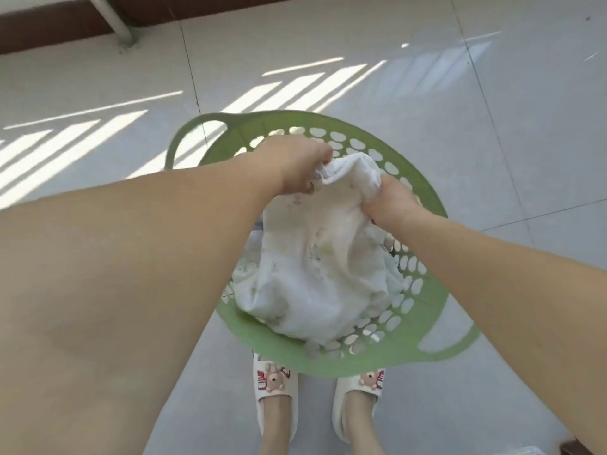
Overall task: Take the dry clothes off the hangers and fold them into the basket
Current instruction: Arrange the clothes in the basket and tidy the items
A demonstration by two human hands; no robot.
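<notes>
Above the green basket (pixel 423 300), left hand (pixel 297 165) and right hand (pixel 392 200) each clutch bunched white garment (pixel 315 257); likely lowering it inside.

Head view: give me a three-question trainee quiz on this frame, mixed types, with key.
1. True or false: both the left hand and the right hand hold the white garment.
2. Multiple choice: the garment hangs over a) a table, b) the green basket, c) a chair.
3. Short answer: what stands on the tiled floor just beneath the basket's near rim?

Key
1. True: each grip is bunched in the cloth's top edge.
2. b
3. The person's feet in white slippers with bear decorations.
</notes>
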